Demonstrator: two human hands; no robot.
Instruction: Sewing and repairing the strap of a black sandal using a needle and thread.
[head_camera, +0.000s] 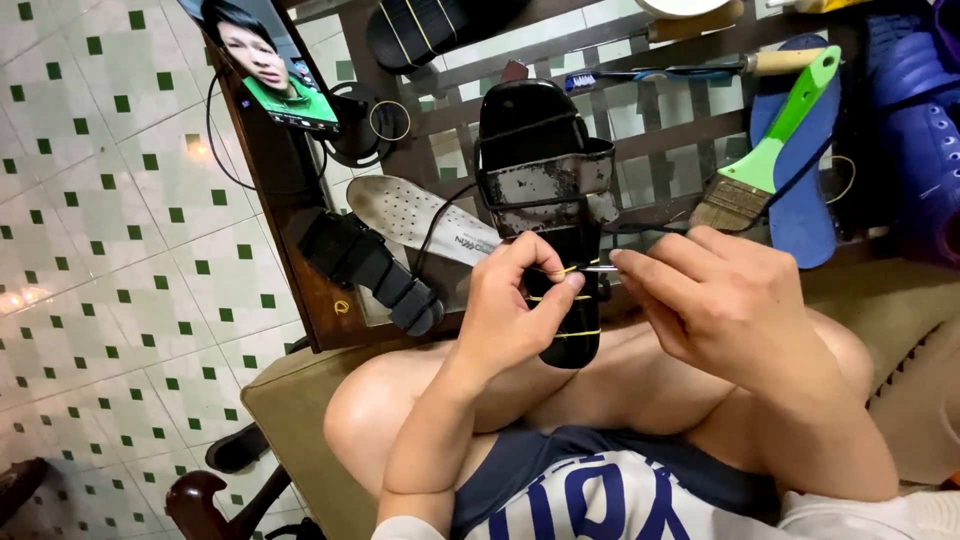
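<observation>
The heel end of the black sandal (545, 160) is hidden behind the left hand (515, 300) and the right hand (725, 300). The thin metal needle (598, 268) shows only as a short stretch between their fingertips; its ends are covered. The white insole (420, 215) disappears under the sandal. The phone (270, 60), the 2nd black sandal (425, 30) and the white dish (685, 6) are cut off by the top edge, the blue shoes (925, 130) by the right edge.

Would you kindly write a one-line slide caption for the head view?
Left hand steadies a black sandal bound with yellow bands while right hand works a thin metal tool at its edge.
</observation>
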